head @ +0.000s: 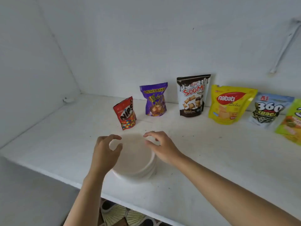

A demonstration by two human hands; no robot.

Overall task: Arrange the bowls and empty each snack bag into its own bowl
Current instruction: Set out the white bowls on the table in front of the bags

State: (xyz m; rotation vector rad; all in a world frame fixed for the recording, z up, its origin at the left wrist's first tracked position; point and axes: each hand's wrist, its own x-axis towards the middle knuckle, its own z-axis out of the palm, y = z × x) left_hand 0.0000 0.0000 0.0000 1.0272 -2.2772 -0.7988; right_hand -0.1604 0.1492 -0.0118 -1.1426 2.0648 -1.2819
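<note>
Left hand [105, 150]: half open, thumb and forefinger curved in a C over the near-left rim, gripping nothing.
Right hand [162, 147]: likewise half curled, empty.
Bowl stack [135, 162]: white, under and between both hands, on the shelf [211, 160].
Nips bag [125, 113]: just beyond the fingertips.
Other snack bags [192, 95]: upright, farther right.

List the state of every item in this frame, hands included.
Bowls: stacked, top one empty.
Left hand: fingers curved at stack's rim, grip unclear.
Right hand: same, opposite rim.
Nips bag: standing, closed.
Mum's Bake bag: standing, closed.
Soomi bag: standing, closed.
Nabati bag: standing, closed.
Kuaci bag: standing, closed.
Green bag: standing, cut off by frame.
</note>
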